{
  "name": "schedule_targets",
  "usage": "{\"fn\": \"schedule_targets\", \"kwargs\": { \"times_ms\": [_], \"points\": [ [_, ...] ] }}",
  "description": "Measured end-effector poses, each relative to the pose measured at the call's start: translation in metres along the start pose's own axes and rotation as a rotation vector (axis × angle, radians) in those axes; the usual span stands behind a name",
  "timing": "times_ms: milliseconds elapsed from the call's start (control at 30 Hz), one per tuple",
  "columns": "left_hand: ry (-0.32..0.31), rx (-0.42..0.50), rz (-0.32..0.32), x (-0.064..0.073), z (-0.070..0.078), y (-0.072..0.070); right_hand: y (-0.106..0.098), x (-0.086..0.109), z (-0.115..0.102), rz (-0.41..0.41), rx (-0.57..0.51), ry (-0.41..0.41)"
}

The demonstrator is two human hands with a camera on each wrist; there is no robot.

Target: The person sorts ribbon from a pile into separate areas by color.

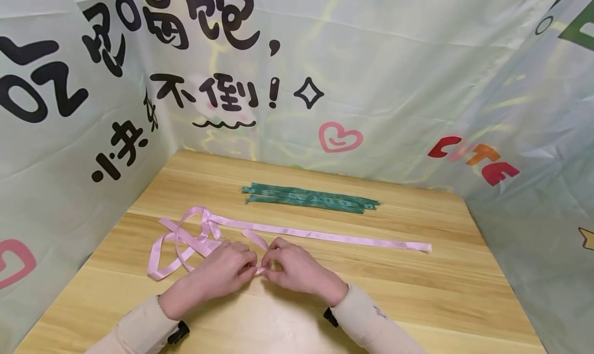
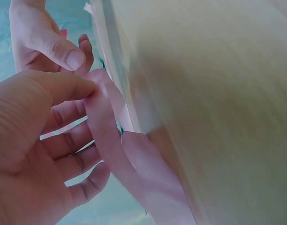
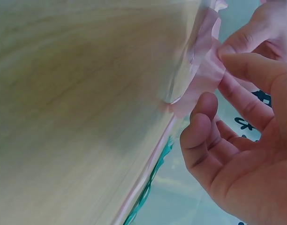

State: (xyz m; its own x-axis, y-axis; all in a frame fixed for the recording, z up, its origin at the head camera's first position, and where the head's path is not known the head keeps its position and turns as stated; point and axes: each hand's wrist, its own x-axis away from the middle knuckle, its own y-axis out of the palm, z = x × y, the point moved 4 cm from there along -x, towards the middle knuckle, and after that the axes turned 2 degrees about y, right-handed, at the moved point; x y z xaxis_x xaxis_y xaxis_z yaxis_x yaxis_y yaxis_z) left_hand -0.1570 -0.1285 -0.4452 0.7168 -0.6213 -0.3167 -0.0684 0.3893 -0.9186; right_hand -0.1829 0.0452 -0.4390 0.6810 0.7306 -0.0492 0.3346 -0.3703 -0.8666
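Clock directions are taken from where the fingertips meet, twelve pointing to the far edge of the table [image 1: 417,292].

Progress, left to right. At nine to ten o'clock the loose pink ribbon [image 1: 189,240] lies in untidy loops; this part is judged unfinished. The left hand [image 1: 225,267] pinches the pink ribbon between thumb and forefinger. The right hand [image 1: 298,266] pinches it likewise, fingertips just beside the left's. A short pink end [image 1: 254,238] stands out at twelve o'clock; no completed knot or bow shows, and the fingers partly hide the held stretch. The work in hand is judged to be midway. At two o'clock the straight pink ribbon [image 1: 320,235] lies extended; whether it joins the loops cannot be told. At one o'clock, farther off, the green ribbons [image 1: 303,196] lie flat, side by side and untouched; their laying-out appears complete.

Count, left to right: two hands, both occupied; one loose tangle of pink; one short pink end; three green ribbons, as far as the overlap allows counting; one straight pink length.
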Motion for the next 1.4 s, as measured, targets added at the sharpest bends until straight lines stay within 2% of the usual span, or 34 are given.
{"fn": "schedule_targets", "kwargs": {
  "times_ms": [200,400,533,667,767,1033,1267,1400],
  "points": [
    [-0.006,0.026,0.024,-0.004,-0.002,-0.001,-0.004,0.001,0.001,0.039,-0.001,-0.037],
    [-0.039,0.112,-0.013,-0.007,-0.005,-0.002,-0.013,0.0,0.003,0.121,-0.018,-0.086],
    [-0.032,0.138,-0.018,-0.007,-0.008,-0.002,-0.02,0.002,0.007,0.149,-0.049,-0.05],
    [0.005,0.155,0.019,-0.007,-0.011,-0.006,-0.026,0.006,0.014,0.16,-0.087,0.004],
    [0.005,0.191,0.036,-0.008,-0.015,-0.009,-0.031,0.01,0.019,0.157,-0.121,0.041],
    [-0.125,0.315,0.012,-0.008,-0.031,-0.016,-0.047,0.024,0.035,0.154,-0.209,0.133],
    [-0.159,0.375,0.072,-0.006,-0.047,-0.026,-0.058,0.04,0.051,0.169,-0.23,0.192],
    [-0.219,0.406,0.073,-0.003,-0.056,-0.028,-0.062,0.05,0.06,0.18,-0.223,0.221]
  ]
}}
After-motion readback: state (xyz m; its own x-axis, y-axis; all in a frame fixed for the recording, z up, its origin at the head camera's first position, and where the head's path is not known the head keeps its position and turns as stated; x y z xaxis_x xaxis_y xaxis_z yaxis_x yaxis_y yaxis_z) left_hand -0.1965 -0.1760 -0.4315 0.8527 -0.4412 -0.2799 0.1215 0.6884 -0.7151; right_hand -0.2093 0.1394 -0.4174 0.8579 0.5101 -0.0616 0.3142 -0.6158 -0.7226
